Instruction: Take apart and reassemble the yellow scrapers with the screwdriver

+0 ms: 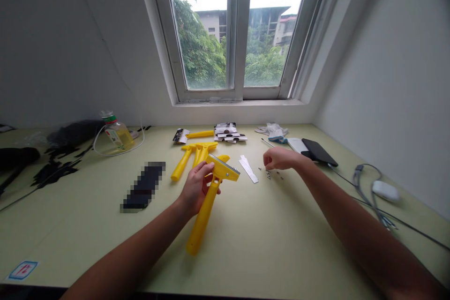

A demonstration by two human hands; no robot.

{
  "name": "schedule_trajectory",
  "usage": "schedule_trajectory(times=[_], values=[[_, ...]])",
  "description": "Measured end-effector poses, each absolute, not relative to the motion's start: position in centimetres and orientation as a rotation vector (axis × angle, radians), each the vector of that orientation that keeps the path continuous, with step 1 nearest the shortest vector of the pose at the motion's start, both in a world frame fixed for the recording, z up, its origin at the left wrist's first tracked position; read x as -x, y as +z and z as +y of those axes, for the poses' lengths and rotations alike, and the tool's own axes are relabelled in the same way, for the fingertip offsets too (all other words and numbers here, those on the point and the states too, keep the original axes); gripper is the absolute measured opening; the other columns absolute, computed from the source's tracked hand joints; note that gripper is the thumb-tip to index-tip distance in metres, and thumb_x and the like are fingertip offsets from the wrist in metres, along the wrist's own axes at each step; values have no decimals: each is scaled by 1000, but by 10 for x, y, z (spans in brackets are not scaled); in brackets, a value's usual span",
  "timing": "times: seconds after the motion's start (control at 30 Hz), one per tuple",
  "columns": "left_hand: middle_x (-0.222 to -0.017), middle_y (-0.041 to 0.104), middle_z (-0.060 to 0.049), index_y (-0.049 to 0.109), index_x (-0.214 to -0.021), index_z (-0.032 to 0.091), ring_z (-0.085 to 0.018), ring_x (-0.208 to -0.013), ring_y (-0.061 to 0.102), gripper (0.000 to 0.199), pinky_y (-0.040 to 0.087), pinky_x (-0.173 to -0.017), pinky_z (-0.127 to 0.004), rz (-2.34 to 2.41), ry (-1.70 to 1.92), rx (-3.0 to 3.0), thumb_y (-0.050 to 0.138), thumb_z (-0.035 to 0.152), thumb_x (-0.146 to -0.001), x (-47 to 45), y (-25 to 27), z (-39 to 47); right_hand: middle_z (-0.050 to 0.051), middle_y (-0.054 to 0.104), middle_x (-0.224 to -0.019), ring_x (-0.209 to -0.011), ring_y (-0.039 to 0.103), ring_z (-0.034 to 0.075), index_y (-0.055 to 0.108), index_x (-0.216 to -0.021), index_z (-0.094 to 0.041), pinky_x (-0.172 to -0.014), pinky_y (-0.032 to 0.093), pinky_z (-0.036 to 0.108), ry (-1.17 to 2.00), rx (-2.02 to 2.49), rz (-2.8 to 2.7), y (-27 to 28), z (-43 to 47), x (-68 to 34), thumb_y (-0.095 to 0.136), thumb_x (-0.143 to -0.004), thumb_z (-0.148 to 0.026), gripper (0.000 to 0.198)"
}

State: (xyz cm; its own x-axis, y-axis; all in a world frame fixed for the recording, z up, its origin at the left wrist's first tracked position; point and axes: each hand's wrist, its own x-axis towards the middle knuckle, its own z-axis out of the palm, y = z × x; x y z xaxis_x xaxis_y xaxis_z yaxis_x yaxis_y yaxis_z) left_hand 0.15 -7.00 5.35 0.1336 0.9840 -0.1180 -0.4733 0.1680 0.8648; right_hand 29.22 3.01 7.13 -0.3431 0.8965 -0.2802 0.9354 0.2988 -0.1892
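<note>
My left hand (197, 185) is closed around the neck of a yellow scraper (204, 218), tilted with its wide head up and its handle toward me. A metal strip and small screws show along the head. My right hand (277, 158) reaches down to the table, fingers curled together beside several small screws (268, 175). Whatever its fingertips hold is hidden. Between the hands lies a white paper strip (248, 169). Behind the held scraper are several more yellow scrapers (198, 152).
Packaged blades (227, 132) and a tagged yellow tool (200, 134) lie at the back. Gloves (272, 130), a screwdriver (269, 143), a black phone-like slab (319, 151), cables (362, 183) and a white case (386, 191) are at right. A bottle (117, 135) and a pixelated dark object (144, 187) are left.
</note>
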Motion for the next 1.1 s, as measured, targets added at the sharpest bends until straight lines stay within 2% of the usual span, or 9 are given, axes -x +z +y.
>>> schedule_trajectory(times=[0.37,0.6,0.73,0.87,0.97,1.0,1.1], values=[[-75,59,0,48,-95,21,-14,-61,58,33,52,-42,-24,813,1257,-768,73,31,-76,0,72,-72,8,73,-79,-70,64,18,76,-78,-16,-55,36,25,-383,-1719,2397,59,30,-290,60,-67,-14,20],[-82,61,-1,52,-97,20,-14,-64,60,27,54,-46,-25,737,1251,-917,70,33,-81,1,91,-65,8,71,-74,-63,60,17,76,-77,-15,-54,34,26,-354,-1729,2411,57,29,-291,62,-66,-19,18],[-88,64,-2,57,-100,20,-14,-67,62,24,58,-57,-30,701,1234,-1128,66,35,-85,-3,109,-62,9,70,-74,-64,59,17,74,-72,-14,-55,34,26,-380,-1734,2453,59,28,-290,62,-64,-16,14],[-95,68,-4,59,-104,20,-17,-83,67,19,59,-74,-33,612,1359,-1421,65,29,-88,-9,123,-65,6,69,-76,-67,58,16,69,-75,-16,-56,36,25,-442,-1720,2582,81,21,-291,58,-70,-20,13],[-100,71,-5,62,-104,22,-21,-98,67,21,56,-88,-38,441,1592,-1856,64,13,-86,-5,132,-73,2,68,-76,-68,58,13,64,-80,-18,-58,41,23,-626,-1671,2748,110,5,-290,55,-77,-26,13],[-103,72,-6,62,-105,23,-22,-102,67,26,54,-91,-41,355,1623,-2039,63,8,-84,-2,134,-76,1,66,-73,-66,58,13,63,-78,-17,-58,42,23,-808,-1627,2848,121,-3,-289,57,-78,-29,13],[-113,71,-9,63,-109,24,-27,-109,65,39,53,-96,-46,155,1529,-2492,60,-2,-80,6,133,-89,1,64,-72,-66,58,13,60,-76,-17,-62,47,24,-1128,-1450,3144,151,-32,-281,64,-78,-34,18]])
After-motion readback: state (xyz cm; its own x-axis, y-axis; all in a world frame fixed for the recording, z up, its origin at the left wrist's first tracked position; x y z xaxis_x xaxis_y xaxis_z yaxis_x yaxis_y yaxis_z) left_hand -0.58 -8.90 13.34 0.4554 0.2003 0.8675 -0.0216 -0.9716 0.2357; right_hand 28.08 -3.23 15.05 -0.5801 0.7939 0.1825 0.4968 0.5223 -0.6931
